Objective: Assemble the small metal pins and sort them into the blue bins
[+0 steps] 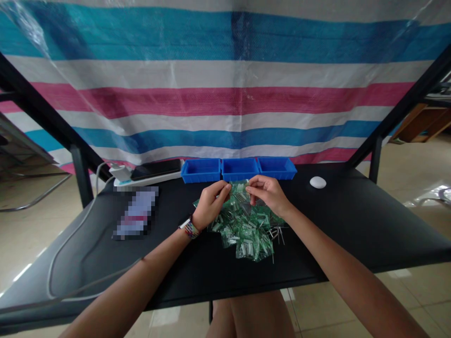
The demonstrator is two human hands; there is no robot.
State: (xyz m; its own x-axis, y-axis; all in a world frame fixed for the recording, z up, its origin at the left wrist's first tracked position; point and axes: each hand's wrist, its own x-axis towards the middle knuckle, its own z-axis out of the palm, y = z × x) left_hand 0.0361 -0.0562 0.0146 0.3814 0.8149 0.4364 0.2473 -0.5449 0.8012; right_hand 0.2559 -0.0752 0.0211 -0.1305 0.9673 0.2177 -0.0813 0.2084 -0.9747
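Note:
Between my two hands a small green-tinted clear plastic bag (239,187) is held up by its edges. My left hand (213,201) pinches one side of it between thumb and fingers. On the other side, the fingertips of my right hand (267,193) are closed on the bag's edge. Below lies a heap of similar green plastic bags (252,237) with small white and silvery pieces inside, too small to name. Several loose thin metal pins (279,234) stick out at the heap's right side, partly under my right forearm.
Three blue plastic bins (240,169) stand in a row behind the heap. A power strip (151,180) with a charger and a dark phone (157,169) is at back left. A blurred-out object (137,213) lies left, a white mouse (317,182) right. A cable (66,234) crosses the left side.

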